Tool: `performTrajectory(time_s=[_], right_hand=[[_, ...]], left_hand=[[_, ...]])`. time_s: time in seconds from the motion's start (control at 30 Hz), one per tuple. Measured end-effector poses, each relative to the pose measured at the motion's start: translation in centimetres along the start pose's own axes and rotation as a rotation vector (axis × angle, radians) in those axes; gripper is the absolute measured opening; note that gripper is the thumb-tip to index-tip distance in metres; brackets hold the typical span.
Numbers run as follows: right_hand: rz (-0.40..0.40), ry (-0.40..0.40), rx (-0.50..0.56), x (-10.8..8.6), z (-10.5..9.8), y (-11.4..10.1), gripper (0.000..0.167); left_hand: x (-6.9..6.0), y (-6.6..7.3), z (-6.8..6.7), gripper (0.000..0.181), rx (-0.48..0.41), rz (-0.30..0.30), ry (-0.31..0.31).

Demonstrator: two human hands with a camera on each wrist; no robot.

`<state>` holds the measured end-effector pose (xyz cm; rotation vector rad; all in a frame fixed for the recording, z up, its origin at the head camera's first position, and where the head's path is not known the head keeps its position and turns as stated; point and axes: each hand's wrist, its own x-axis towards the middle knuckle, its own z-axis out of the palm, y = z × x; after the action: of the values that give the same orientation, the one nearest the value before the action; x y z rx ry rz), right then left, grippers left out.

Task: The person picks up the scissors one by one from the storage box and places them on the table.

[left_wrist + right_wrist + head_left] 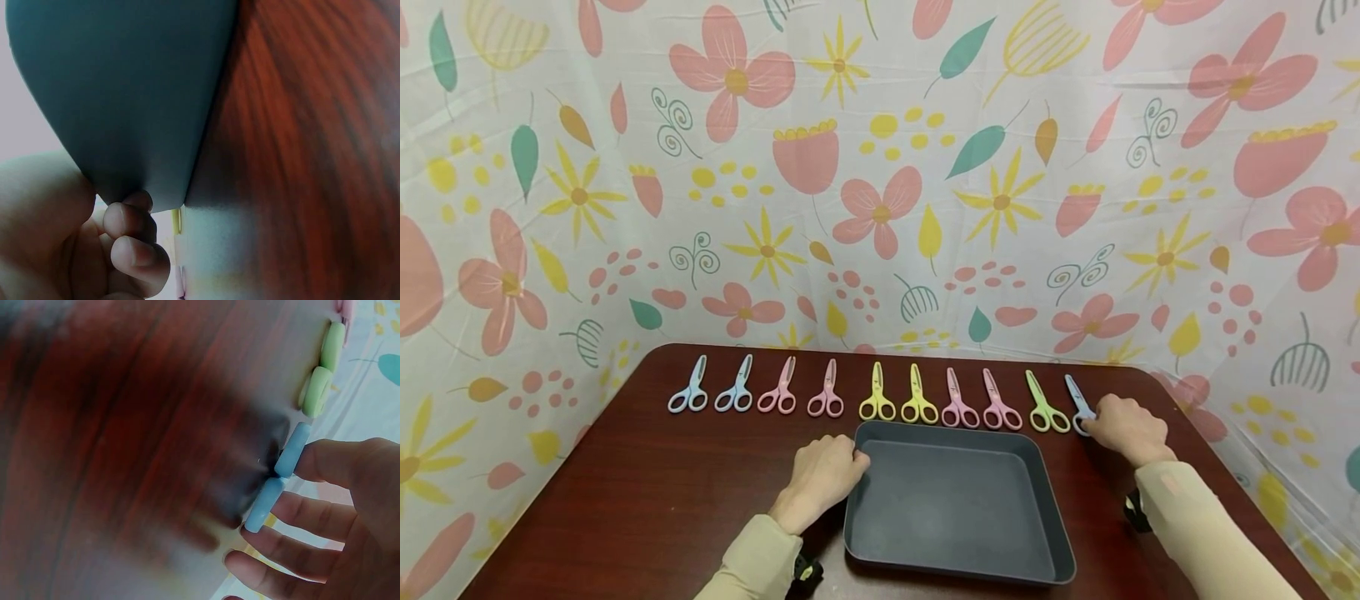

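My left hand (pixel 824 472) grips the upper left corner of a dark grey rectangular baking tray (pixel 955 504), its thumb at the rim. In the left wrist view, curled fingers (pixel 132 226) press against the tray's outer wall. Over at the right end of a row of scissors, my right hand (pixel 1129 427) pinches the handles of blue scissors (pixel 1077 396). The right wrist view has the thumb against one blue handle loop (pixel 292 450) and fingers beside the other. These scissors lie on the table, blades pointing away. Nothing lies in the tray.
Left of the blue scissors stretch green scissors (pixel 1046 404), pink scissors (pixel 1000 402), yellow scissors (pixel 917 396), more pink scissors (pixel 826 392) and light blue scissors (pixel 689 388). They lie along the far edge of the brown table (pixel 647 492). A flowered cloth (pixel 880 275) hangs behind.
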<state>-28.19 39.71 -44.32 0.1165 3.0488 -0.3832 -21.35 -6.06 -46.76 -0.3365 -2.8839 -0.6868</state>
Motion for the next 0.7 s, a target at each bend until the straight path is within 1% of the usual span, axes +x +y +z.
performTrajectory(time_s=[0.4, 0.7], right_hand=[[0.013, -0.023, 0.009, 0.37, -0.40, 0.38, 0.030], [0.030, -0.027, 0.012, 0.51, -0.37, 0.54, 0.029]], left_hand=[[-0.05, 0.12, 0.04, 0.035, 0.000, 0.006, 0.007], [-0.07, -0.05, 0.05, 0.036, 0.002, 0.012, 0.008]])
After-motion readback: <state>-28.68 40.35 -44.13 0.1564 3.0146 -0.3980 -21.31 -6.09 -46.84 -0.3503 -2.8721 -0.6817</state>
